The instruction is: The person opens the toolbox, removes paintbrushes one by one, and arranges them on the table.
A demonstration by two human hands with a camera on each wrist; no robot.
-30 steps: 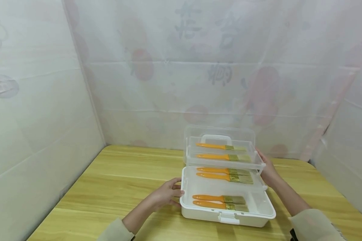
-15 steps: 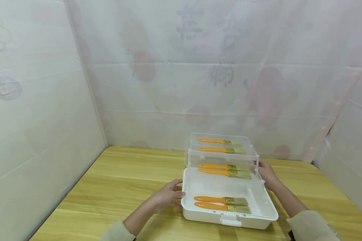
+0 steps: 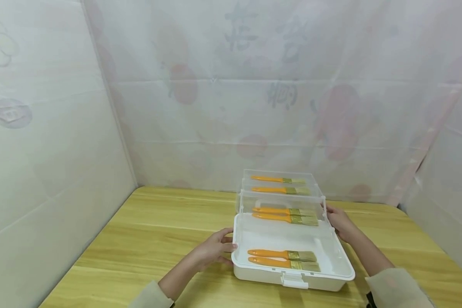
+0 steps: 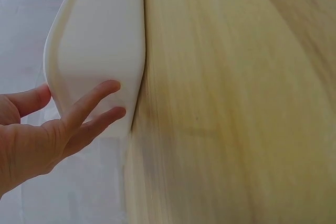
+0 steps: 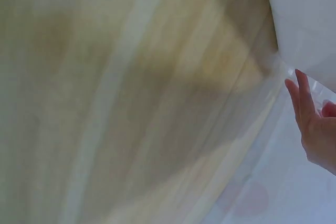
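Observation:
A white plastic toolbox (image 3: 236,256) lies wide open on the wooden table (image 3: 158,231). Its clear fold-out tray (image 3: 281,197) sits behind the base. Orange-handled paintbrushes lie in pairs: a front pair (image 3: 282,259) and a middle pair (image 3: 285,215) in the base, and a back pair (image 3: 279,185) in the clear tray. My left hand (image 3: 215,248) rests with straight fingers against the box's left wall (image 4: 100,40). In the left wrist view that hand (image 4: 63,129) touches the wall. My right hand (image 3: 338,221) touches the clear tray's right end, and in the right wrist view this hand (image 5: 315,129) shows straight fingers.
Pale translucent sheets (image 3: 215,107) wall in the table at the back, left and right. Bare wood (image 4: 226,103) lies left of the box and in front of it. The box's white latch (image 3: 292,280) faces me at the front edge.
The clear tray and lid have swung back and down from their raised position. My right hand followed them lower. My left hand stayed on the box's left wall.

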